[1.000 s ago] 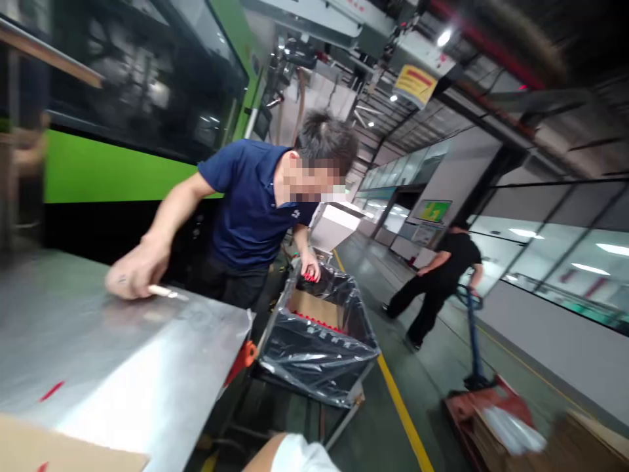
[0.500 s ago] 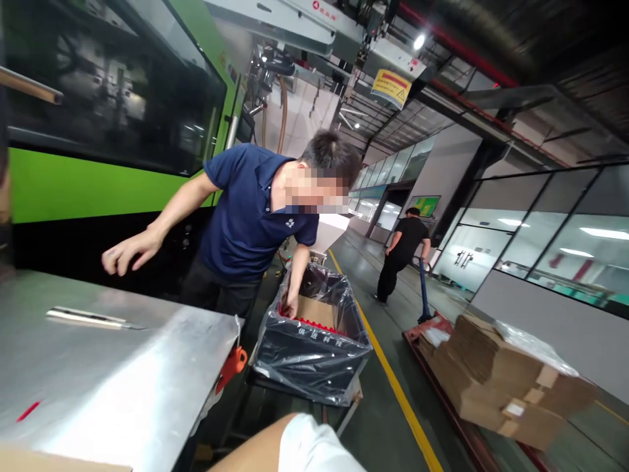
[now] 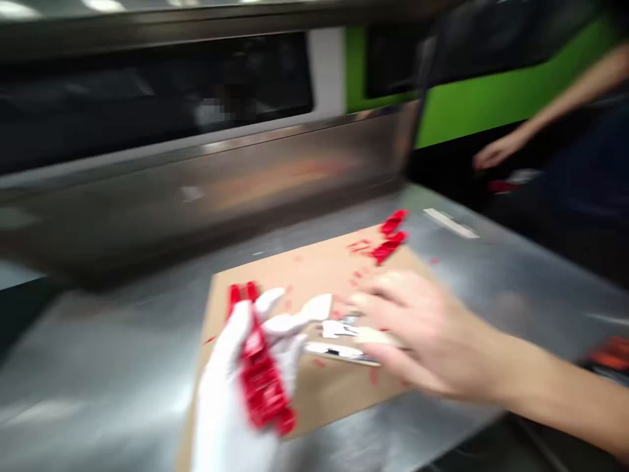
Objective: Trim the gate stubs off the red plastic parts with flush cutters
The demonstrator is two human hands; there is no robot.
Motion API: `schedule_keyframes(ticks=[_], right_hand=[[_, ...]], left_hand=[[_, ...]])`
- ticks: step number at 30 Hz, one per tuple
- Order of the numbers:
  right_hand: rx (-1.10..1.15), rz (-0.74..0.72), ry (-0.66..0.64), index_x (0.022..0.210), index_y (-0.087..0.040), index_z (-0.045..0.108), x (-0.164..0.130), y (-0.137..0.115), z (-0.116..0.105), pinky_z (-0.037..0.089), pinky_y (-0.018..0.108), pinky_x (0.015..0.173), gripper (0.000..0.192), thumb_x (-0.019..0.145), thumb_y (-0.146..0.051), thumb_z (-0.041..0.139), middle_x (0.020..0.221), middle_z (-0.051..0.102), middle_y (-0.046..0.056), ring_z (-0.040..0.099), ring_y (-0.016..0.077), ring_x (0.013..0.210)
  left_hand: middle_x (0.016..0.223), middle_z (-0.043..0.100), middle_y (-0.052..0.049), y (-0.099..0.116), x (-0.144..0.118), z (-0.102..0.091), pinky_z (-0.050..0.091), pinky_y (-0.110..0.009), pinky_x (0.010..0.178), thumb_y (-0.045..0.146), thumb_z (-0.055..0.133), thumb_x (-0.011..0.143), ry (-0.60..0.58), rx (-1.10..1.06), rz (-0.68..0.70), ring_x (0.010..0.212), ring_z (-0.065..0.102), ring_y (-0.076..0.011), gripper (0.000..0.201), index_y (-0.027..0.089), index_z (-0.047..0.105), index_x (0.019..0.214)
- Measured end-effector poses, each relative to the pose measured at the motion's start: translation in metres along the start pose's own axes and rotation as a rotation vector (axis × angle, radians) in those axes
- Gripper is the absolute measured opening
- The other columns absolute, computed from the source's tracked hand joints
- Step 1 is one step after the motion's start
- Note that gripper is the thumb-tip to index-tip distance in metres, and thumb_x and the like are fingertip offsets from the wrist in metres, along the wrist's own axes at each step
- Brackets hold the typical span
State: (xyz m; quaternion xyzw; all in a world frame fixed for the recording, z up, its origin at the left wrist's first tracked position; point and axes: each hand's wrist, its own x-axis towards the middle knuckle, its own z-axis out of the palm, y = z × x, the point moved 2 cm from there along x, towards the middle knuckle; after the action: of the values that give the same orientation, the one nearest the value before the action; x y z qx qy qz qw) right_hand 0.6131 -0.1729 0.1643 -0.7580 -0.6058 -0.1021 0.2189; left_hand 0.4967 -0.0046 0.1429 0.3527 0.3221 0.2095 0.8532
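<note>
My left hand, in a white glove, grips a red plastic part with two prongs pointing up past the fingers. My bare right hand is over the cardboard sheet, its thumb and fingers bent around the right end of a shiny silver metal tool. Blur hides whether the fingers close on this tool. Two more red plastic parts lie at the sheet's far right corner, with small red scraps scattered on the cardboard.
The sheet lies on a metal table with a raised metal back panel. A pale knife-like strip rests near the right edge. Beyond that edge are a co-worker's arm and an orange object. Green machinery stands behind.
My view has swung left from the co-worker, the lined bin and the aisle to the tabletop. Both my hands and the red part are now in view.
</note>
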Motion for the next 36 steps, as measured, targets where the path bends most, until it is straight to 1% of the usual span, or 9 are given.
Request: schedule_keyframes(ticks=[2,5,9,13,17,20,25,28,36], right_hand=[[-0.107,-0.146,0.139,0.123,-0.012,0.062,-0.001,0.007,0.007,0.043,0.040,0.078,0.029,0.102,-0.030,0.052,0.104,0.063,0.012,0.057,0.0265,0.091],[-0.232,-0.260,0.196,0.111,-0.011,0.067,0.000,-0.002,0.003,0.039,0.042,0.071,0.023,0.098,-0.027,0.057,0.092,0.062,0.009,0.057,0.0274,0.082],[-0.304,-0.326,0.126,0.107,-0.010,0.070,0.013,-0.026,-0.002,0.038,0.045,0.069,0.024,0.100,-0.025,0.054,0.096,0.067,0.012,0.059,0.0309,0.083],[-0.316,-0.383,0.030,0.104,-0.011,0.072,0.023,-0.033,0.003,0.041,0.048,0.071,0.024,0.099,-0.024,0.053,0.105,0.068,0.013,0.058,0.0295,0.081],[-0.361,-0.420,0.002,0.107,-0.011,0.071,0.027,-0.036,0.003,0.042,0.050,0.071,0.024,0.095,-0.020,0.053,0.105,0.067,0.014,0.057,0.0307,0.083],[-0.417,-0.447,-0.031,0.103,-0.011,0.071,0.030,-0.040,0.003,0.041,0.047,0.065,0.025,0.095,-0.021,0.050,0.098,0.066,0.015,0.055,0.0295,0.079],[-0.440,-0.490,-0.053,0.098,-0.012,0.071,0.036,-0.044,0.004,0.038,0.042,0.059,0.021,0.094,-0.019,0.051,0.087,0.062,0.012,0.051,0.0266,0.073],[-0.439,-0.470,-0.084,0.095,-0.013,0.070,0.039,-0.044,0.007,0.038,0.042,0.059,0.018,0.092,-0.020,0.053,0.082,0.058,0.010,0.051,0.0266,0.072],[-0.473,-0.496,-0.119,0.093,-0.012,0.070,0.037,-0.047,0.007,0.034,0.042,0.058,0.017,0.089,-0.018,0.054,0.086,0.061,0.013,0.053,0.0293,0.077]], left_hand=[[0.085,0.075,-0.008,0.007,0.001,-0.004,0.062,-0.033,0.085,0.029,0.061,0.096,0.090,-0.065,0.003,0.090,0.075,-0.0218,0.027,0.014,0.070,0.115],[0.083,0.076,-0.011,-0.002,0.001,0.001,0.061,-0.038,0.091,0.034,0.063,0.095,0.038,-0.083,0.008,0.099,0.074,-0.0279,0.029,0.012,0.071,0.111],[0.092,0.077,-0.014,-0.010,-0.005,0.003,0.060,-0.040,0.090,0.036,0.065,0.093,-0.020,-0.053,-0.011,0.100,0.073,-0.0304,0.029,0.014,0.072,0.110],[0.093,0.076,-0.014,-0.008,-0.007,-0.001,0.061,-0.034,0.080,0.036,0.062,0.094,-0.001,-0.016,-0.021,0.101,0.072,-0.0303,0.025,0.017,0.072,0.107],[0.092,0.075,-0.011,-0.008,-0.007,-0.003,0.060,-0.028,0.072,0.034,0.064,0.094,-0.040,0.008,-0.023,0.085,0.073,-0.0228,0.022,0.016,0.073,0.103],[0.092,0.075,-0.008,-0.009,-0.005,-0.004,0.060,-0.026,0.077,0.027,0.067,0.092,-0.079,-0.017,-0.025,0.083,0.072,-0.0184,0.016,0.015,0.074,0.099],[0.091,0.072,-0.007,-0.010,0.000,-0.008,0.060,-0.036,0.090,0.024,0.065,0.093,0.007,-0.076,-0.087,0.083,0.071,-0.0183,0.016,0.016,0.073,0.104],[0.092,0.073,-0.007,-0.011,0.001,-0.010,0.059,-0.033,0.091,0.025,0.065,0.093,-0.028,-0.091,-0.115,0.085,0.072,-0.0187,0.016,0.016,0.073,0.104],[0.110,0.075,-0.013,-0.012,-0.001,-0.010,0.058,-0.039,0.095,0.027,0.064,0.093,-0.065,-0.030,-0.106,0.106,0.071,-0.0286,0.022,0.014,0.072,0.109]])
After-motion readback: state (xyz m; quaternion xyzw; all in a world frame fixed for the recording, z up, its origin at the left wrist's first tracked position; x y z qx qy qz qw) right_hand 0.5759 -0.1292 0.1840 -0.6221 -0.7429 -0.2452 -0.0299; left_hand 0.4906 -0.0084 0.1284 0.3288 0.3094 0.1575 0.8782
